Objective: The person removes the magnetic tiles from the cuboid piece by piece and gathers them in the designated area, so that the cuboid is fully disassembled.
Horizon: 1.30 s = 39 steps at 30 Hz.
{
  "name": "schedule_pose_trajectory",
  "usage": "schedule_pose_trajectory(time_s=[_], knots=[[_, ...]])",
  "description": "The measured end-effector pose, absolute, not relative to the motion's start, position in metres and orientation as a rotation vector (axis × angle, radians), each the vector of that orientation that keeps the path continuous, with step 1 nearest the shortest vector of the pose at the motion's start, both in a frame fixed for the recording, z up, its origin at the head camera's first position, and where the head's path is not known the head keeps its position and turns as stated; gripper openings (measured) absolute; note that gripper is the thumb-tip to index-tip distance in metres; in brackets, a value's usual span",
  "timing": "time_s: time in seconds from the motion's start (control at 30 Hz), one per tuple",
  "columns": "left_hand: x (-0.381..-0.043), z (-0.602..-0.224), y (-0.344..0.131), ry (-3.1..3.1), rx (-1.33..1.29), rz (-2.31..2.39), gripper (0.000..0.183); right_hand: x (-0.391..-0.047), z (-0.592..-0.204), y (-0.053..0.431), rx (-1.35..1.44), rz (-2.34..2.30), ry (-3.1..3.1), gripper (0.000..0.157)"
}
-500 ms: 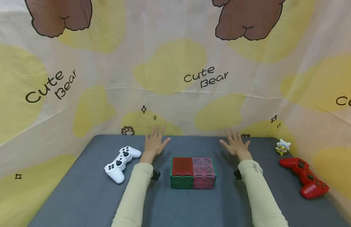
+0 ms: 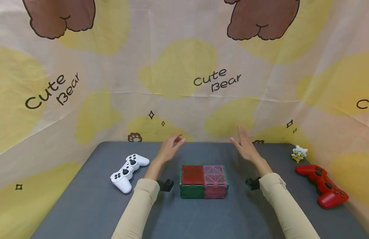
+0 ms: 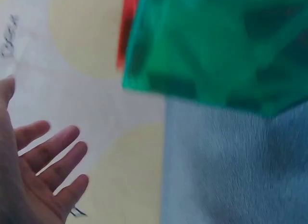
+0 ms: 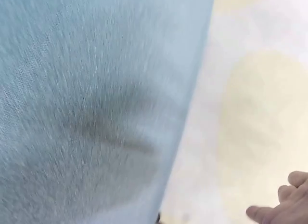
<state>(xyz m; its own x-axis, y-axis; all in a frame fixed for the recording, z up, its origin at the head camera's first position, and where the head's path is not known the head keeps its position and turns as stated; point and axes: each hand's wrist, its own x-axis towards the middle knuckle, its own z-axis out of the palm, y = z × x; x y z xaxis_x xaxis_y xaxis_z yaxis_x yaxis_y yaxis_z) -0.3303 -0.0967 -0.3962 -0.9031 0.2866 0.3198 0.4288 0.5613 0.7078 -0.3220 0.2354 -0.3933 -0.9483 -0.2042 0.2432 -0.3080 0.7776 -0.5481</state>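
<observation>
A cream left sleeve point(image 2: 136, 210) and a matching right sleeve point(image 2: 287, 207) are covering the person's forearms and ending short of the bare left hand point(image 2: 167, 150) and right hand point(image 2: 246, 148), while small dark print point(image 2: 282, 183) is marking the right cuff point(image 2: 270, 182) and black wrist cameras point(image 2: 165, 185) are showing at the inner wrists.

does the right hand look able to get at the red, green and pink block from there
Probably yes: the right hand holds nothing, and in the head view nothing shows between it and the block on the grey table.
</observation>
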Motion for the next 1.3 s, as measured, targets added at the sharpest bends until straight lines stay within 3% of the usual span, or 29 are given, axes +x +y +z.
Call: schedule_pose_trajectory(time_s=[0.17,0.43,0.87,1.3], knots=[[-0.299,-0.389,-0.083,-2.702,-0.735,-1.087,0.056,-0.293,-0.399,0.221,0.530,1.031,-2.735,0.077],[-0.259,-0.393,-0.063,-2.843,-0.954,-0.669,0.078,-0.250,-0.418,0.201,0.805,1.046,-2.695,0.070],[-0.248,-0.418,-0.058,-2.793,-1.031,-0.472,0.080,-0.237,-0.434,0.200,1.000,0.933,-2.687,0.071],[-0.249,-0.425,-0.057,-2.781,-1.012,-0.513,0.076,-0.236,-0.422,0.206,1.132,0.856,-2.664,0.068]])
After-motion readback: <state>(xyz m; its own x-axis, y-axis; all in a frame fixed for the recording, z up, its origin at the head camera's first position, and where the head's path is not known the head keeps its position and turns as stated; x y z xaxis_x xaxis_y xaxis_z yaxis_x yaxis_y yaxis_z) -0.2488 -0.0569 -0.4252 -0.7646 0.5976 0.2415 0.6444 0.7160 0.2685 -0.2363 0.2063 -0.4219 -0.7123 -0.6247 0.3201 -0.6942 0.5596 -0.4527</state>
